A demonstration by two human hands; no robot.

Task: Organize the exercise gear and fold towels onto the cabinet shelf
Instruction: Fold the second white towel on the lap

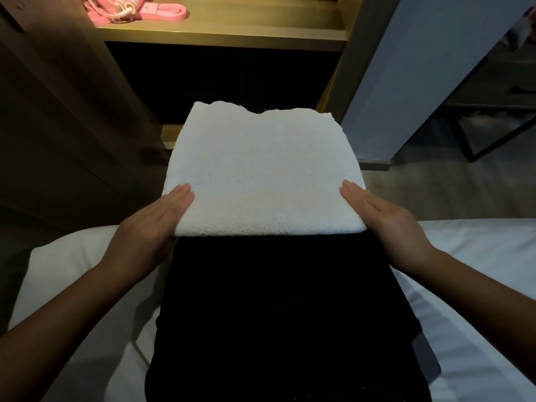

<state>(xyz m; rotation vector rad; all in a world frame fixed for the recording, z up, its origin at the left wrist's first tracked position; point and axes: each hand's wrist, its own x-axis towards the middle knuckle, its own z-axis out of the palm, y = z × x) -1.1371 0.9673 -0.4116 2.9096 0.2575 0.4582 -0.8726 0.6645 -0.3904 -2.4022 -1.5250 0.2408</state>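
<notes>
Black clothing (275,314) nearest; left hand (156,219) and right hand (385,216) lay flat fingers on the folded towel (261,169), thumbs hidden; best carried level to the shelf (246,24)

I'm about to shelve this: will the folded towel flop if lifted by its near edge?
Likely floppy: the towel is soft terry, its far edge wavy. Probably light and grippy, given the fuzzy pile. Support at both sides, where the left hand and right hand lie, should keep it folded.
</notes>
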